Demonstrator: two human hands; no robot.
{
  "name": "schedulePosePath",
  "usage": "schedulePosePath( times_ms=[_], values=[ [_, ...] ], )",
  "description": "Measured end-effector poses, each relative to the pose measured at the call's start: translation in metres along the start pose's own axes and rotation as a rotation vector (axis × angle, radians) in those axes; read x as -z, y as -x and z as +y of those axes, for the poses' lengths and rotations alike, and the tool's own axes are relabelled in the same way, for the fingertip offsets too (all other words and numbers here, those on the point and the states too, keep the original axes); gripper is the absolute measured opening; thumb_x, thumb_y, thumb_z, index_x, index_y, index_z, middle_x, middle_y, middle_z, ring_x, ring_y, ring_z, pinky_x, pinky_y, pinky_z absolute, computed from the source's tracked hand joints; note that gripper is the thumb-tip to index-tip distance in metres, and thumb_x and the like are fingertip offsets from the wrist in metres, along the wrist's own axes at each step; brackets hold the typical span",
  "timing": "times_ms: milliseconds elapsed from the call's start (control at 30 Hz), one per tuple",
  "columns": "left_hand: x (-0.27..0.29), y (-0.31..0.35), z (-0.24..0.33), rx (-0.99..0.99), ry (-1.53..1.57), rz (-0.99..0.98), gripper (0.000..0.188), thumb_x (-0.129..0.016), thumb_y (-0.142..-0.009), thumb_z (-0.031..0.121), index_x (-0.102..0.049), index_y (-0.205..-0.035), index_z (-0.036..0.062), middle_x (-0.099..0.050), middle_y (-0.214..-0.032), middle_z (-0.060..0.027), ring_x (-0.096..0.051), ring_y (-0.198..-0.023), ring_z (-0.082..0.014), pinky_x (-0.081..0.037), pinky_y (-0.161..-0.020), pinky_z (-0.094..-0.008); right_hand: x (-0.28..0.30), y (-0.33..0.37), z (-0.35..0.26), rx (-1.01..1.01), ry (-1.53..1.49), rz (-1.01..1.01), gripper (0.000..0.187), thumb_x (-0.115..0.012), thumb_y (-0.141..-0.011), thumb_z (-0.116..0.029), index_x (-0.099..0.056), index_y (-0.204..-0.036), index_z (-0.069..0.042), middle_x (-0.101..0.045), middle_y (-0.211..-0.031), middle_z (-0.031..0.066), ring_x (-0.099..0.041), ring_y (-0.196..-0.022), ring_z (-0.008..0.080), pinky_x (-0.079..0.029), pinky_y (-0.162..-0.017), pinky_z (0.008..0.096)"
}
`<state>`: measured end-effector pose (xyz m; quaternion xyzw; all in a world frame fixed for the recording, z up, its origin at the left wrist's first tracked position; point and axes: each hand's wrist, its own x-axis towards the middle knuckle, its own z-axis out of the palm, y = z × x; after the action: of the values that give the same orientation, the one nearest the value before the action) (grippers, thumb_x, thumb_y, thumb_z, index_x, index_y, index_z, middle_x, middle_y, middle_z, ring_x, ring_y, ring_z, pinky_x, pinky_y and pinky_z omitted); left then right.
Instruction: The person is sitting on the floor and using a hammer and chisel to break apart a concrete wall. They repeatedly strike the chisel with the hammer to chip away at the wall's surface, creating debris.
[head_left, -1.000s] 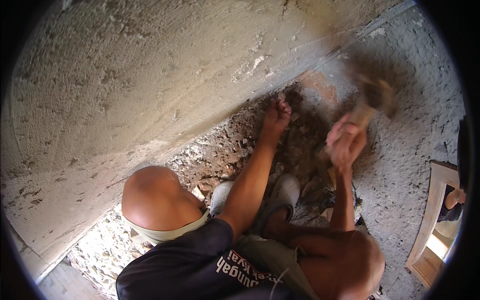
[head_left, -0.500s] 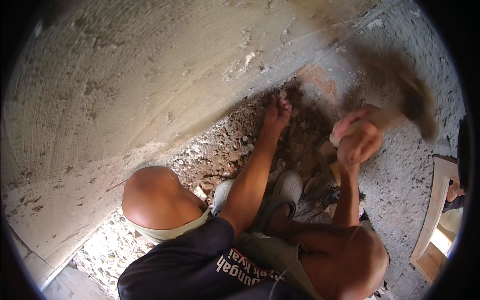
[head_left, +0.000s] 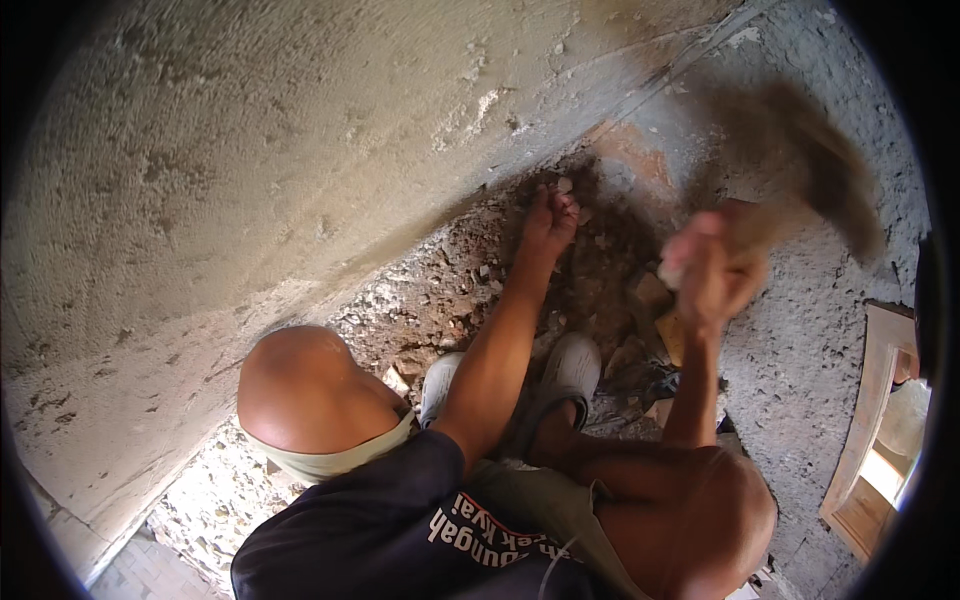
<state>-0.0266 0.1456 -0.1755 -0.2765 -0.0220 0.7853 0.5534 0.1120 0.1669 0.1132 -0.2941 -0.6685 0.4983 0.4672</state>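
Observation:
My right hand (head_left: 712,265) is closed around the handle of a hammer (head_left: 835,185), which is raised over the right side and smeared by motion. My left hand (head_left: 550,218) is closed low down by the foot of the wall, above the rubble (head_left: 430,290). A small pale bit (head_left: 565,185) shows at its fingertips; whether that is a tool's end or a stone I cannot tell. A patch of bare reddish brick (head_left: 640,155) lies just beyond the two hands, near the corner.
A rough plastered wall (head_left: 250,170) runs along the left, and a grey wall (head_left: 800,350) rises on the right. Broken chunks (head_left: 650,295) lie between them, around my grey clogs (head_left: 573,365). A wooden frame (head_left: 868,400) stands at the far right.
The hammer stays raised and blurred, its head slightly lower and further right. The right hand's grip looks looser. My left hand has barely shifted, still closed at the same spot.

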Motion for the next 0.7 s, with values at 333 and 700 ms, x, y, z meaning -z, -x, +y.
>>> schedulePosePath(
  times_ms=[333, 700],
  values=[
    [-0.005, 0.001, -0.002, 0.011, -0.113, 0.107, 0.033, -0.051, -0.105, 0.037, -0.061, -0.092, 0.0082, -0.057, -0.074, -0.0045, -0.054, -0.068, -0.0199, -0.045, -0.063, -0.0340, -0.023, 0.054, 0.087, -0.335, 0.800, -0.267, 0.026, -0.075, -0.090, -0.027, -0.069, -0.087, -0.001, -0.065, -0.071, 0.0040, -0.062, -0.066, 0.0139, -0.048, -0.059, 0.0333],
    [0.003, -0.003, 0.004, 0.012, -0.052, 0.097, 0.035, -0.049, -0.106, 0.037, -0.061, -0.091, 0.0072, -0.058, -0.074, -0.0045, -0.056, -0.069, -0.0195, -0.044, -0.061, -0.0345, -0.021, 0.027, 0.045, -0.254, -0.271, 0.191, 0.010, -0.062, -0.093, -0.011, -0.062, -0.094, -0.001, -0.063, -0.068, 0.0078, -0.057, -0.058, 0.0152, -0.049, -0.054, 0.0319]
  ],
)
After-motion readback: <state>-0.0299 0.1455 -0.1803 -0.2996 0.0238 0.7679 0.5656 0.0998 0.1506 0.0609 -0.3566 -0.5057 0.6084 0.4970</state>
